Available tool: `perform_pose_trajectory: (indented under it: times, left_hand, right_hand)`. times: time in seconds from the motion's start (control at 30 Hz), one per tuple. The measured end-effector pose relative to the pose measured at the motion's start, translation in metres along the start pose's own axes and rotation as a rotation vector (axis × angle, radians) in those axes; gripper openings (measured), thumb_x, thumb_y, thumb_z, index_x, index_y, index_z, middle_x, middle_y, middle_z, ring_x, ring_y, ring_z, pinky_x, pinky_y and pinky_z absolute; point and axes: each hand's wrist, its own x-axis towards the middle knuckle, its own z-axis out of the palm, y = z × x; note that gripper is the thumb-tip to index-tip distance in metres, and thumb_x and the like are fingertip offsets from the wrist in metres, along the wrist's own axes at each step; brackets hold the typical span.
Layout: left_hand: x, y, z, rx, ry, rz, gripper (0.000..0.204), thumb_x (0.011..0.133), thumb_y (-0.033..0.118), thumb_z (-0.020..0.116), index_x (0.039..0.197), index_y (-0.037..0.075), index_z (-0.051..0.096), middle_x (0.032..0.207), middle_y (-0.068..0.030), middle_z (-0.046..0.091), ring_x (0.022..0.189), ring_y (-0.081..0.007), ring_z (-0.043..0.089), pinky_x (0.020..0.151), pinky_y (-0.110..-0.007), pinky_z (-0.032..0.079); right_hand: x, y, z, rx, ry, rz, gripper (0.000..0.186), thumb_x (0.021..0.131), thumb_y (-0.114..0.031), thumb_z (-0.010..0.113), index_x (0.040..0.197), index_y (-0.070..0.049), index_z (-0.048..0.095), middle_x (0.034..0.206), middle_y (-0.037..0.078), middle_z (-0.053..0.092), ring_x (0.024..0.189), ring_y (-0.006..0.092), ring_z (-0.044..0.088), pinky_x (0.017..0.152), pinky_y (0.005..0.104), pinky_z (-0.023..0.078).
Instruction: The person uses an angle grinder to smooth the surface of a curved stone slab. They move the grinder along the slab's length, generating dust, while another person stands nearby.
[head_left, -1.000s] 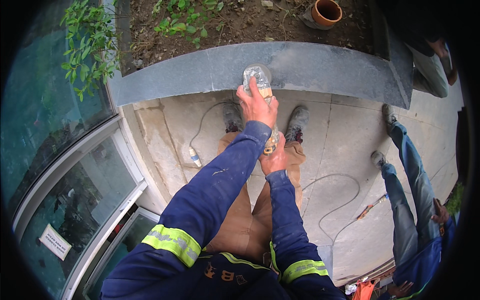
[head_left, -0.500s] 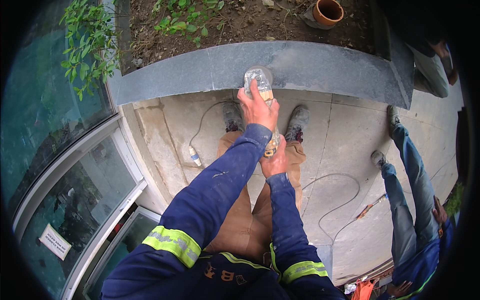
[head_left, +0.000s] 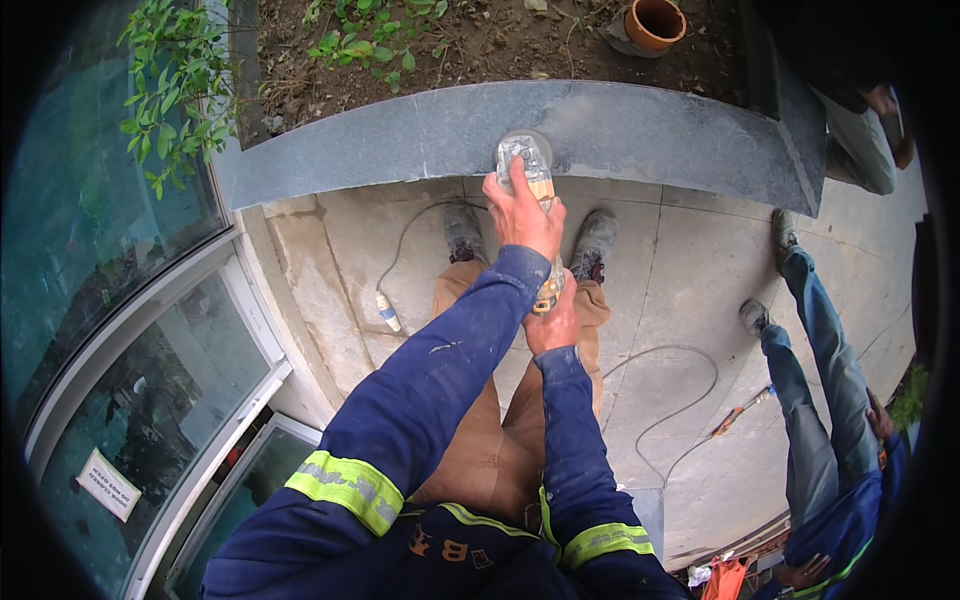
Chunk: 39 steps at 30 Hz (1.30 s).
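Observation:
Both of my hands are closed around a dusty angle grinder [head_left: 541,188]. My left hand [head_left: 527,222] wraps the front of its body behind the metal head. Farther back, my right hand [head_left: 555,322] grips the rear end. At the front, the round disc [head_left: 542,143] lies against the top of a grey stone ledge [head_left: 350,160]. Pale dust marks the stone to the right of the disc. My fingers hide much of the grinder's body.
Beyond the ledge lies a soil bed with plants and a clay pot [head_left: 655,24]. A cable with a plug connector [head_left: 388,312] lies left of my feet; another cable [head_left: 690,408] loops at right. Two people are at the right. A glass door [head_left: 160,400] stands left.
The grinder and both hands have shifted slightly to the right along the ledge. My grip is the same.

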Motion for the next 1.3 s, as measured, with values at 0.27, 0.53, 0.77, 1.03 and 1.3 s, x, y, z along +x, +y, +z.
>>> perform_pose_trajectory:
  times: [0.27, 0.53, 0.77, 1.03, 1.3]
  left_hand:
    - [0.007, 0.013, 0.003, -0.015, -0.032, 0.004, 0.085, 0.074, 0.018, 0.075, 0.144, 0.014, 0.027, 0.135, -0.0293, 0.026, 0.115, -0.052, 0.045, 0.097, -0.051, 0.043]
    - [0.002, 0.009, 0.0, -0.005, -0.037, -0.039, 0.086, 0.074, 0.017, 0.075, 0.145, 0.014, 0.027, 0.135, -0.029, 0.026, 0.114, -0.0519, 0.045, 0.096, -0.052, 0.043]
    - [0.015, 0.015, 0.003, 0.028, 0.002, 0.019, 0.085, 0.074, 0.017, 0.075, 0.145, 0.014, 0.028, 0.135, -0.0278, 0.026, 0.112, -0.0516, 0.047, 0.094, -0.052, 0.045]
    - [0.005, 0.013, 0.0, 0.023, -0.035, -0.039, 0.084, 0.074, 0.017, 0.075, 0.144, 0.014, 0.028, 0.135, -0.0276, 0.027, 0.112, -0.0519, 0.047, 0.093, -0.053, 0.045]
    - [0.021, 0.018, -0.001, 0.058, -0.009, -0.015, 0.085, 0.074, 0.019, 0.075, 0.144, 0.015, 0.027, 0.135, -0.0279, 0.027, 0.112, -0.0528, 0.048, 0.094, -0.053, 0.045]
  right_hand:
    - [0.008, 0.0, -0.003, 0.006, 0.049, -0.046, 0.083, 0.067, -0.003, 0.069, 0.139, -0.013, 0.03, 0.102, 0.024, 0.066, 0.097, 0.0455, 0.063, 0.083, 0.0474, 0.051]
    - [0.003, 0.003, -0.002, 0.01, 0.033, -0.052, 0.081, 0.068, -0.004, 0.07, 0.139, -0.012, 0.03, 0.103, 0.024, 0.066, 0.096, 0.0454, 0.063, 0.083, 0.0469, 0.051]
    - [0.015, -0.008, -0.002, 0.004, 0.025, 0.003, 0.082, 0.068, -0.004, 0.071, 0.139, -0.013, 0.031, 0.104, 0.024, 0.066, 0.098, 0.045, 0.063, 0.084, 0.0471, 0.051]
    - [0.005, 0.0, -0.003, 0.035, 0.02, -0.037, 0.083, 0.067, -0.004, 0.072, 0.139, -0.013, 0.031, 0.104, 0.023, 0.066, 0.097, 0.0438, 0.064, 0.083, 0.0467, 0.051]
    - [0.018, -0.015, -0.003, -0.018, 0.007, -0.013, 0.082, 0.068, -0.005, 0.073, 0.138, -0.013, 0.031, 0.101, 0.023, 0.067, 0.096, 0.0444, 0.064, 0.081, 0.0469, 0.051]
